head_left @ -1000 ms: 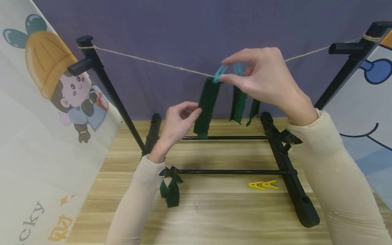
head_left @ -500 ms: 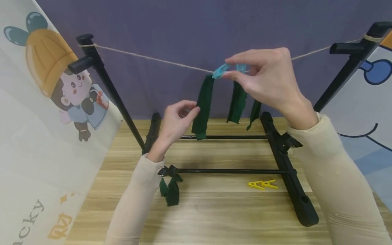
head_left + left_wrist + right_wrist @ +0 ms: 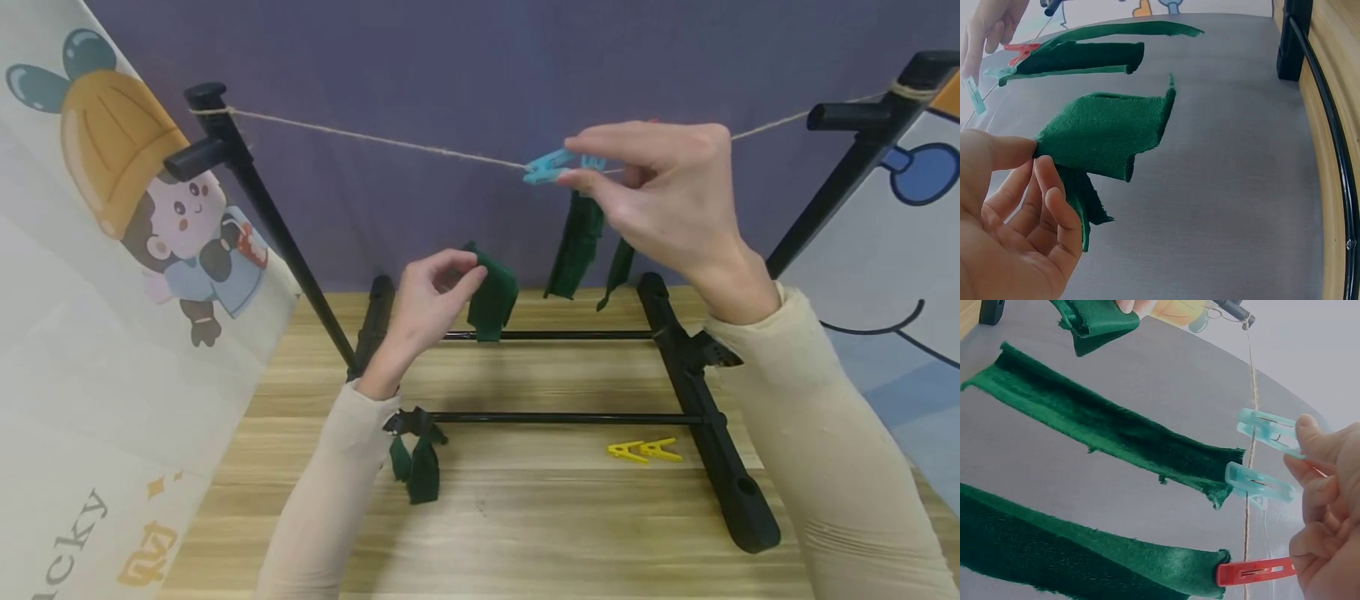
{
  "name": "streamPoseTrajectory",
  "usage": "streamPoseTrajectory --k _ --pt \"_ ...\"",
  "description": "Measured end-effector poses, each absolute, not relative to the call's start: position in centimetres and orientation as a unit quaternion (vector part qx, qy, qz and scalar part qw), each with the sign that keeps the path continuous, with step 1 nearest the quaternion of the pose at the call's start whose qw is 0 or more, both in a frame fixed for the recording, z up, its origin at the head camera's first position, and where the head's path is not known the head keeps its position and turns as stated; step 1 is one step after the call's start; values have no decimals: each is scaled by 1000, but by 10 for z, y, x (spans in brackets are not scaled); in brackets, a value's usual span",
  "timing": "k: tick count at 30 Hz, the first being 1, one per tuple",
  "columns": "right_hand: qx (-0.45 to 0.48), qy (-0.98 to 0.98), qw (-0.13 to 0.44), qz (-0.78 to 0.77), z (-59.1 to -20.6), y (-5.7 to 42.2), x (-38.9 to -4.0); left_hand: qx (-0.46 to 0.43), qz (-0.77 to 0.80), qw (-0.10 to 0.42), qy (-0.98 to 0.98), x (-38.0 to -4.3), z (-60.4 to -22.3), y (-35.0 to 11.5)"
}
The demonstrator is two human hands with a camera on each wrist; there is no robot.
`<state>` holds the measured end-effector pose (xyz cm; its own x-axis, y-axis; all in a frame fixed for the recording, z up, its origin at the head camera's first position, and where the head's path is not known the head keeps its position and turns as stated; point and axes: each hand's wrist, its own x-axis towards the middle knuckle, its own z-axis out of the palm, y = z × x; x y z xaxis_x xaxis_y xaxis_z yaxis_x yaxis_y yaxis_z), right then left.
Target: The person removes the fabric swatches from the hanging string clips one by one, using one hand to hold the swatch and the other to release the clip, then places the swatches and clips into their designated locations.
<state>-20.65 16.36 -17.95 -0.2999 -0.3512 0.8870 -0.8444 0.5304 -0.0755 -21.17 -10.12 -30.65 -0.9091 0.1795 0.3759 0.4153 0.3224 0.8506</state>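
My left hand [image 3: 427, 304] pinches a dark green cloth strip [image 3: 491, 304] between thumb and forefinger; the strip droops folded over, apart from the string [image 3: 375, 143]. At the string, my right hand [image 3: 667, 187] pinches a light blue clothespin [image 3: 546, 167] by its handle ends. Its nose overlaps the string in the right wrist view, with no cloth in it. Beside it a second light blue clothespin [image 3: 1260, 482] clips one green strip [image 3: 1110, 419] to the string. A red clothespin [image 3: 1254, 572] holds another green strip [image 3: 1116, 553] there.
The string runs between a left black post [image 3: 281, 233] and a right black post [image 3: 840, 183]. Two crossbars join the rack's feet near the wooden tabletop [image 3: 555, 533]. Yellow clothespins [image 3: 645, 451] lie at front right; green cloth pieces [image 3: 423, 475] lie near my left wrist.
The green strip has come off the string and folded down from my left hand. My right hand has shifted slightly right with the light blue clothespin, which now tilts flatter.
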Motion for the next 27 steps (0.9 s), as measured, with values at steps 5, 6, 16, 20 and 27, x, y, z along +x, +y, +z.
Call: streamPoseTrajectory --k 5,6,16,20,27 --pt "394 -727 462 319 -181 161 -204 -181 -548 107 -810 -211 -307 -103" --pt "394 -723 466 324 -181 161 -204 -180 -547 109 -810 -211 -307 -104" --pt "363 -713 464 381 -185 160 -197 -185 -550 116 -806 -209 -307 -107" --pt "354 -720 455 386 -187 161 -196 -183 -549 116 -807 -209 -307 -107" --pt "359 -727 443 382 -194 162 -198 -185 -546 113 -810 -209 -308 -110"
